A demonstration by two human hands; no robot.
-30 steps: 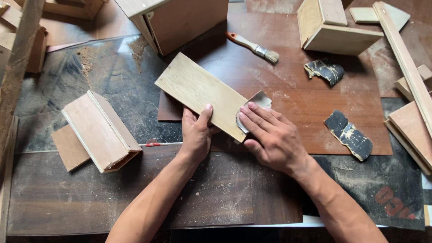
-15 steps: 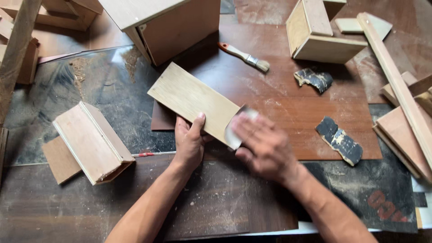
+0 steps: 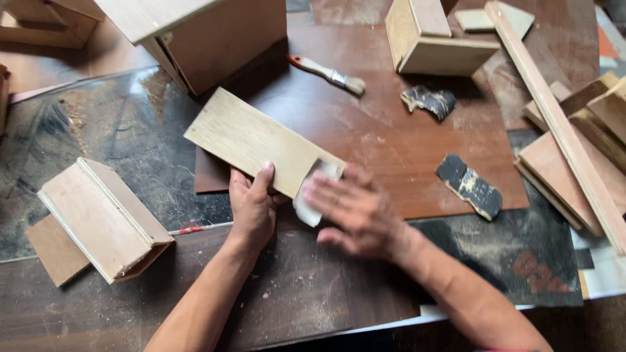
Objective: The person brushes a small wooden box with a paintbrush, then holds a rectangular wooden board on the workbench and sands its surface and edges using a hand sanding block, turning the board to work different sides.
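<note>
Woodworking workshop, dusty bench (image 3: 98, 130), wooden boxes (image 3: 430, 39), offcuts (image 3: 567, 130), brush (image 3: 329, 75)

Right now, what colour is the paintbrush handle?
Paintbrush: pale wooden handle with a reddish-orange tip, seen in the head view.

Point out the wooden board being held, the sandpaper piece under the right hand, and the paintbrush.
wooden board (image 3: 254, 140), head view, middle of its pale top face.
sandpaper piece (image 3: 306, 210), head view, its light lower edge beside the fingers.
paintbrush (image 3: 326, 73), head view, the handle near the metal ferrule.
</note>
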